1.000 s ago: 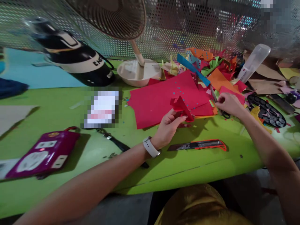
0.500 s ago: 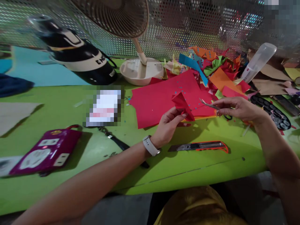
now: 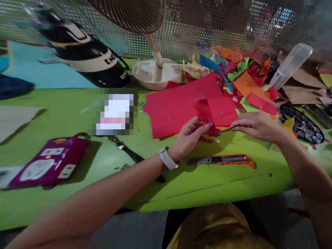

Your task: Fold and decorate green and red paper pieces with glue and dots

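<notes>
My left hand (image 3: 188, 135), with a white watch on its wrist, pinches a small folded piece of red paper (image 3: 203, 110) between thumb and fingers. My right hand (image 3: 255, 127) is closed around a pair of small scissors (image 3: 225, 130), whose handles are mostly hidden by the fingers. The scissors' thin metal tips meet the lower right edge of the folded paper, close to my left thumb. Behind both hands lie large red paper sheets (image 3: 171, 112) dotted with tiny blue bits. A box cutter (image 3: 223, 159) with an orange-edged handle rests just in front of my hands.
On the green table (image 3: 207, 188) stand a black bottle (image 3: 93, 62) and a fan (image 3: 158, 74). A phone (image 3: 115, 114) and a purple box (image 3: 50, 162) lie left. Paper scraps (image 3: 249, 86), a clear plastic bottle (image 3: 293, 65) and a black tray (image 3: 302, 122) occupy the right.
My right hand has moved left and slightly down, bringing the scissors from apart to the red paper's edge. Their tips, spread before, now look closer together. My left hand keeps its hold.
</notes>
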`<state>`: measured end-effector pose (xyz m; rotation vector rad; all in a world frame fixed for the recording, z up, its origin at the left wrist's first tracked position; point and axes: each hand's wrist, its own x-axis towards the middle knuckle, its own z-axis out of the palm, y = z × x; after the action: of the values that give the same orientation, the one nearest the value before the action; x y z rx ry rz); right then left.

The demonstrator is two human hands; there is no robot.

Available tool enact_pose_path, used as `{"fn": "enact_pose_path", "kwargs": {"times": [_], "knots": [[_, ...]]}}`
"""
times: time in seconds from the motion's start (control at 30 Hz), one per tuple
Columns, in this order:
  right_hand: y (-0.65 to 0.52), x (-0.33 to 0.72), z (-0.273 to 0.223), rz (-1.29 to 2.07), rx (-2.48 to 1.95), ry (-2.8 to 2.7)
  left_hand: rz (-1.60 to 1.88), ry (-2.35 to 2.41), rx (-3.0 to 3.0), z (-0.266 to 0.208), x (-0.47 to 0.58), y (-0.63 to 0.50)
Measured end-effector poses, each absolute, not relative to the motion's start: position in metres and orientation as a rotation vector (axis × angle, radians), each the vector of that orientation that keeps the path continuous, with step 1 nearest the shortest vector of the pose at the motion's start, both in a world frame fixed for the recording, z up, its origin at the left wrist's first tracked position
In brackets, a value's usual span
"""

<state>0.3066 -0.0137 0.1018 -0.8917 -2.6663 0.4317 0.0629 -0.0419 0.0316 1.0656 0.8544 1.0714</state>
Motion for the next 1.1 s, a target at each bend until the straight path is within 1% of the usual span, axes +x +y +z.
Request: {"fn": "enact_pose_path", "kwargs": {"times": [0.13, 0.3, 0.47, 0.7, 1.1], "knots": [[-0.017, 0.303, 0.098, 0.253, -0.926, -2.711, 1.051, 0.833, 1.06, 0.032, 0.063, -0.041], [-0.017, 0.302, 0.095, 0.157, -0.936, -2.737, 1.096, 0.742, 1.016, 0.027, 0.061, -0.038], [-0.017, 0.301, 0.094, 0.158, -0.943, -2.75, 1.076, 0.716, 1.074, 0.025, 0.063, -0.038], [-0.019, 0.297, 0.092, 0.192, -0.925, -2.765, 1.107, 0.932, 1.101, 0.024, 0.066, -0.037], [-0.019, 0.295, 0.09, 0.301, -0.913, -2.701, 1.117, 0.9, 1.034, 0.023, 0.064, -0.035]]}}
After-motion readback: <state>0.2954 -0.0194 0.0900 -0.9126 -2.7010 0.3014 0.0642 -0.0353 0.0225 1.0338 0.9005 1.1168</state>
